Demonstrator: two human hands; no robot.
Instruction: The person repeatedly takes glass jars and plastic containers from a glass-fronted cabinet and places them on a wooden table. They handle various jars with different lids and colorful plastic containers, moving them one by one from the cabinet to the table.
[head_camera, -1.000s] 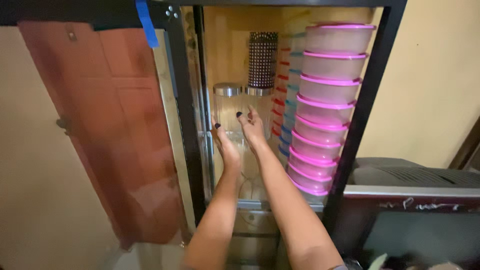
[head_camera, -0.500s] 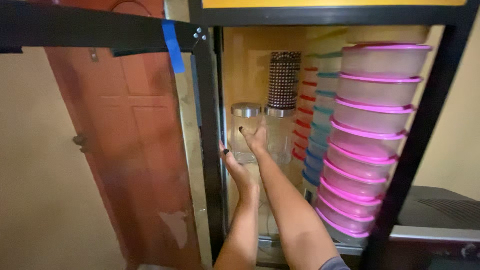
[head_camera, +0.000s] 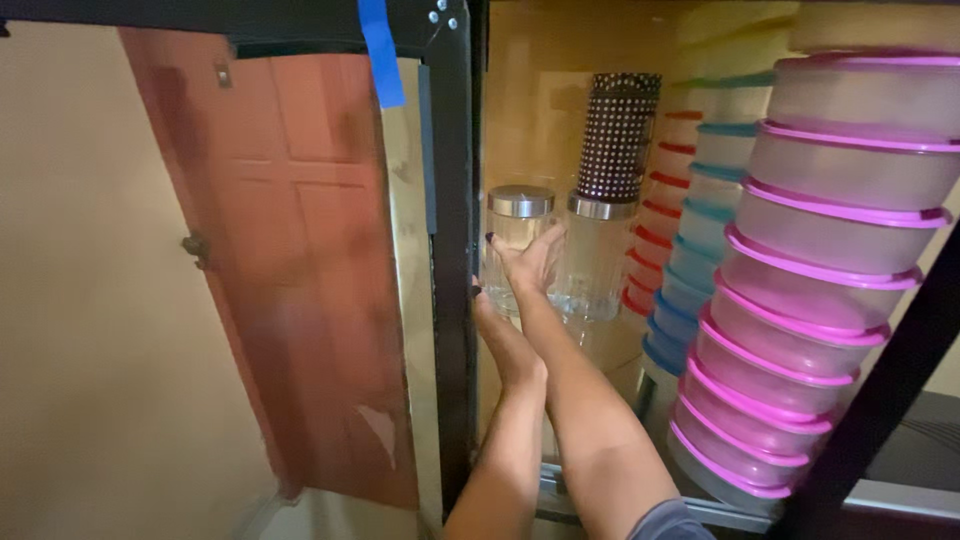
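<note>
Both my arms reach into a black-framed shelf unit (head_camera: 455, 250). My right hand (head_camera: 530, 262), fingers spread and nails dark, lies against the side of a clear glass jar with a metal lid (head_camera: 518, 218). A second, similar jar (head_camera: 597, 255) stands just to its right. Lower down and to the left, my left hand (head_camera: 503, 338) sits beside the first jar's base, close to the frame post. Its fingers are partly hidden behind my right wrist. Neither hand is closed around a jar.
A tall black canister with white dots (head_camera: 617, 135) stands behind the jars. To the right are stacks of tubs with red and blue lids (head_camera: 680, 230), and in front a tall stack with pink lids (head_camera: 810, 300). A red-brown door (head_camera: 300, 260) hangs at left.
The view has moved closer and to the left. Both hands have pushed further in, and the right hand has gone from near the jars to lying against the left jar.
</note>
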